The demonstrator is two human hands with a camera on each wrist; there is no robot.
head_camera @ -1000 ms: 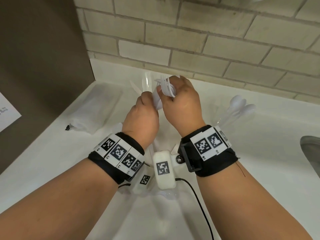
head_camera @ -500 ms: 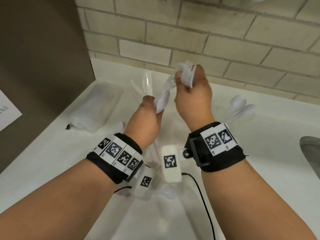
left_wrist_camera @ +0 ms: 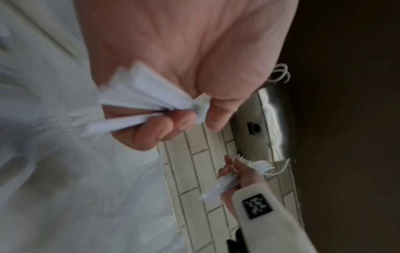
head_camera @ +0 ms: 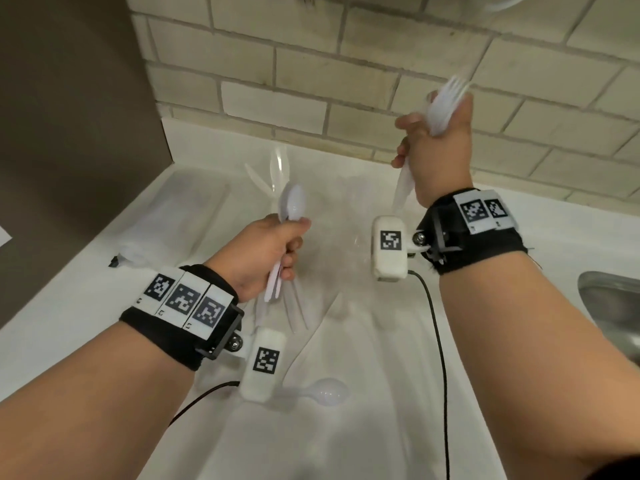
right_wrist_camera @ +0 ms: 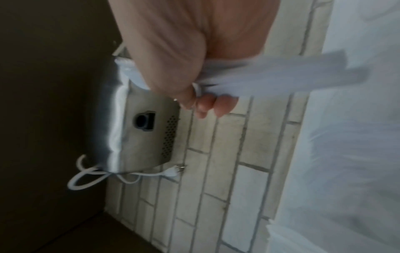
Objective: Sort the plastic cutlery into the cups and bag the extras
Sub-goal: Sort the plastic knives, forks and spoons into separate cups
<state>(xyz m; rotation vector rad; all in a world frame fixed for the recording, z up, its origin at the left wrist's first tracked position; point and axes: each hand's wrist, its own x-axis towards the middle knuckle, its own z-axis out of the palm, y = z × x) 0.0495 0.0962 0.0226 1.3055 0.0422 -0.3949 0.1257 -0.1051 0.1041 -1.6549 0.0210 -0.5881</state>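
Gripping a spoon bundle (head_camera: 292,206) by its handles, the left hand (head_camera: 263,254) hovers above the worktop (head_camera: 346,427) centre while the right hand (head_camera: 440,157) clutches forks (head_camera: 446,105) near the back edge; such cutlery is likely light, slick, slightly flexible
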